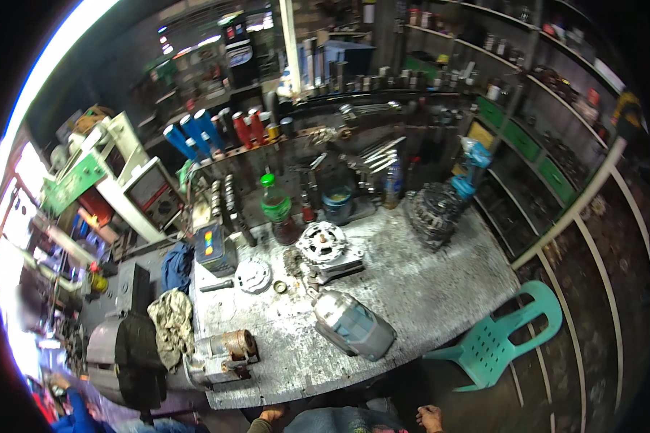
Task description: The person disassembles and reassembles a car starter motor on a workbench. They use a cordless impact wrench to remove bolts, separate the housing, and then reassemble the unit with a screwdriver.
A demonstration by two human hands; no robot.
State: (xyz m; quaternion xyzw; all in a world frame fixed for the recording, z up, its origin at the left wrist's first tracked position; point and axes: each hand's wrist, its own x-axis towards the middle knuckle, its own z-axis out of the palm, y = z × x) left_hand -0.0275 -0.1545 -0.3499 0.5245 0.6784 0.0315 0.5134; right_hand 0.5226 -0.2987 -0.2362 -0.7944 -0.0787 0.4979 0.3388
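Note:
My left hand (272, 413) is low at the workbench's (412, 317) front edge, its fingers mostly hidden. To the right, my right hand (430, 418) hangs off the bench near a green plastic chair (513, 339), fingers curled, nothing visible in them. Between the hands and the bench's middle lies a rounded grey-teal and silver housing (354, 326), its kind unclear. Behind it sits a silver alternator housing (323, 242). A round pale end cover (253, 276) and a small metal ring (279, 287) lie left of that. A rusty starter motor (224, 352) rests at the front left.
A dark alternator (433, 213) sits at the back right. A green-capped bottle (275, 198), a blue cup (337, 203) and wrenches (379, 155) stand or lie behind. A bench vise (126, 353) with a rag (171, 328) is left; another person's blue sleeve (79, 413) shows beyond.

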